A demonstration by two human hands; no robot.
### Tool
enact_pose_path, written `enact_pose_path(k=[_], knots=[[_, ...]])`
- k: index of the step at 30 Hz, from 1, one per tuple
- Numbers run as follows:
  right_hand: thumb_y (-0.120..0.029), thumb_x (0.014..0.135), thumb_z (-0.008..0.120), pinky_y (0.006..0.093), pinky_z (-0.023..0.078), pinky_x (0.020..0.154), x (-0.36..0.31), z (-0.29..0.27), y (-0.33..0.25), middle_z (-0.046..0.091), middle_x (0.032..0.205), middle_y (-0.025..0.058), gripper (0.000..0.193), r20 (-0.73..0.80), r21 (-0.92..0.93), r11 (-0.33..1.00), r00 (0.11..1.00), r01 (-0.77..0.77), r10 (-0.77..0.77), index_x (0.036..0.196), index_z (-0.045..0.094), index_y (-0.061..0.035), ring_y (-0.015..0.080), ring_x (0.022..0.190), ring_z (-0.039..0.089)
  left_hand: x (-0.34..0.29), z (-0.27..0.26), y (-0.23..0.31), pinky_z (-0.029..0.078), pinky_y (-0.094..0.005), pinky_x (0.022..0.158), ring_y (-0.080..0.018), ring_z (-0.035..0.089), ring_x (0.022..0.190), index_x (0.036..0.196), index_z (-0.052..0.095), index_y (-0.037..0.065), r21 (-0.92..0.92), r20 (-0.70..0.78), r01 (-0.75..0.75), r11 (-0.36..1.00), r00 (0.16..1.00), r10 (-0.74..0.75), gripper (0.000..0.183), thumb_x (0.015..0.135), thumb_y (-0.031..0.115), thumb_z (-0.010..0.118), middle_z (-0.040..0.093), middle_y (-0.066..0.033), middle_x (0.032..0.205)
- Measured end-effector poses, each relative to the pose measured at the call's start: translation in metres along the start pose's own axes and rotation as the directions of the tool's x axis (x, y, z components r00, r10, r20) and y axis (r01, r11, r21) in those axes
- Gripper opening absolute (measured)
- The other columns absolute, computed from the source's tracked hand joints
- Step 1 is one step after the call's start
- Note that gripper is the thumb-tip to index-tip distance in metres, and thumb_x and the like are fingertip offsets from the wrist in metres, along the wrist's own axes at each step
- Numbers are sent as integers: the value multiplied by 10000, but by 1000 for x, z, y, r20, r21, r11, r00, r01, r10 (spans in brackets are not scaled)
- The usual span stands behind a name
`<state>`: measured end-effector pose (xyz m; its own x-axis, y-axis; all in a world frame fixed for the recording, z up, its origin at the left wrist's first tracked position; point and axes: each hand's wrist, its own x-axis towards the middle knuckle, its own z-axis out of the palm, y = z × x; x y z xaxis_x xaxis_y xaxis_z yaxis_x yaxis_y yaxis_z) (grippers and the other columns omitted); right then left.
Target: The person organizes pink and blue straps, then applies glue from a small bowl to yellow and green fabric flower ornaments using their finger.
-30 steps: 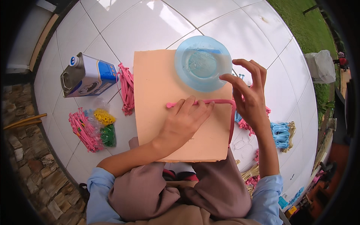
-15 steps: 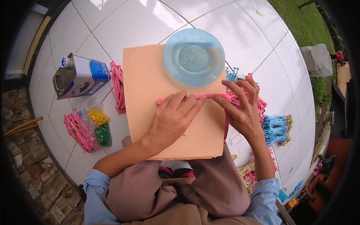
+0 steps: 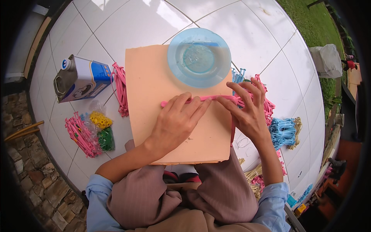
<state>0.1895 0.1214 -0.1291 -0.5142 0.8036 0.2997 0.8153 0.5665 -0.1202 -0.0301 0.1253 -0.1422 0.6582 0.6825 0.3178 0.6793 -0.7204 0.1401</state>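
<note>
A long pink strap lies crosswise on a peach-coloured board over my lap. My left hand rests palm down on it, fingers stretched over the strap, whose rounded left end pokes out beside them. The thumb of my right hand touches the strap near the board's right edge; the other fingers are spread and raised. Beyond both hands, a translucent blue plate with what looks like clear liquid sits on the board's far side.
A metal can and pink strap bundle are left of the board. Nearer are bags of yellow and green pieces and more pink straps. Right are pink straps and blue bundles. Grass borders the tiles.
The view has shifted very slightly. Both hands keep nearly the same pose on the pink strap, and nothing has been picked up or let go.
</note>
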Motion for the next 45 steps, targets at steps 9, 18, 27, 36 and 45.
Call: enact_pose_path(k=[9, 18, 27, 36, 45], knots=[[72, 693, 561, 420, 399, 898, -11, -5, 8, 513, 1154, 83, 369, 16, 411, 874, 961, -258, 277, 1020, 579, -97, 314, 1079, 446, 0, 0, -4, 490, -293, 706, -184, 557, 890, 1030, 648, 95, -84, -47, 32, 996, 998, -36, 384, 647, 73, 654, 574, -14, 915], [-21, 644, 618, 516, 342, 980, 4, -3, -2, 491, 1203, 47, 416, 49, 95, 994, 997, -62, 58, 1021, 618, -195, 274, 1084, 448, 3, -1, -3, 493, -303, 714, -190, 558, 880, 1027, 651, 88, -132, -30, 66, 989, 997, -71, 385, 644, 57, 665, 575, -19, 922], [35, 699, 578, 449, 359, 972, -5, 0, 3, 501, 1174, 73, 399, 19, 180, 964, 980, -197, 196, 1063, 578, -127, 286, 1086, 458, 2, 2, -7, 509, -284, 635, -175, 546, 902, 1029, 635, 91, -121, -46, 30, 992, 998, -36, 347, 683, 83, 605, 541, -14, 906], [57, 805, 560, 310, 429, 850, -37, 12, 8, 538, 991, 88, 373, 179, 756, 499, 867, -423, 465, 1144, 436, -36, 181, 927, 549, 1, 11, -11, 502, -286, 611, -191, 577, 756, 894, 647, 52, -225, -213, -9, 974, 976, -41, 230, 674, -3, 686, 573, -42, 806], [33, 805, 617, 271, 464, 708, -53, -131, -52, 556, 888, 73, 365, -110, 620, 718, 872, -315, 477, 1084, 398, -57, 138, 790, 567, 13, -91, 30, 503, -287, 679, -190, 588, 775, 897, 604, 25, -521, -385, -155, 839, 920, -70, 176, 734, -36, 630, 579, -67, 840]])
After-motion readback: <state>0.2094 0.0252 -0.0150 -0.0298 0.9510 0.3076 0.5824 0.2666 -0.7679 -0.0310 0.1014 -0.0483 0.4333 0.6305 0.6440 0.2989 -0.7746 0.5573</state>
